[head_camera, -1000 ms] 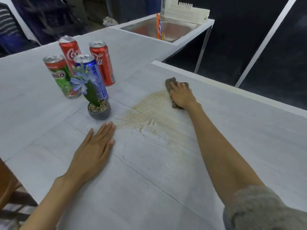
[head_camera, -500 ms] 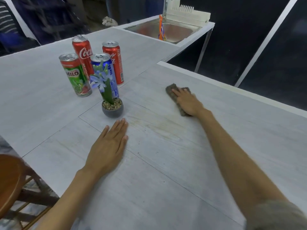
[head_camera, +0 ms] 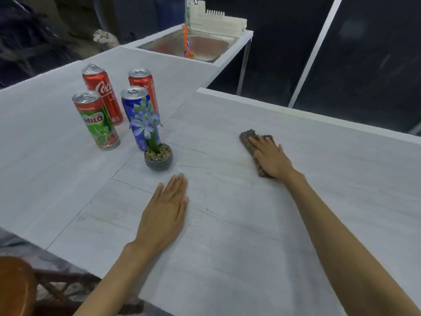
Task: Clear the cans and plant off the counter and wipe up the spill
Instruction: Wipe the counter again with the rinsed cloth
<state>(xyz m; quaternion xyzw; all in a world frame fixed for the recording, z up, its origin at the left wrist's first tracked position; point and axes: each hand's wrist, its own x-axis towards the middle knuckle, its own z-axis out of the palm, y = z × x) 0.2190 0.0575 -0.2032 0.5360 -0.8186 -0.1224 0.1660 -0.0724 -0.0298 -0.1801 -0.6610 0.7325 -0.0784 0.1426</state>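
Four cans stand together on the pale counter (head_camera: 227, 258) at the left: a green Milo can (head_camera: 96, 120), two red Coca-Cola cans (head_camera: 102, 94) (head_camera: 142, 84) and a blue can (head_camera: 134, 108). In front of them sits a small grey pot with a blue-flowered plant (head_camera: 157, 153). My left hand (head_camera: 164, 213) lies flat on the counter, fingers together, just short of the pot. My right hand (head_camera: 271, 156) presses flat on a brown cloth (head_camera: 247, 139) to the right. Between the hands the surface shows only faint streaks.
A steel sink (head_camera: 196, 45) with an orange packet (head_camera: 188, 45) and a white rack (head_camera: 218, 22) is at the far end. A brown wooden stool (head_camera: 16, 288) stands below the counter's near left edge. Dark glass panels lie beyond the far edge.
The brown spill seen one second ago is gone from the surface. My right hand and cloth have shifted slightly to the right; my left hand stays flat in place.
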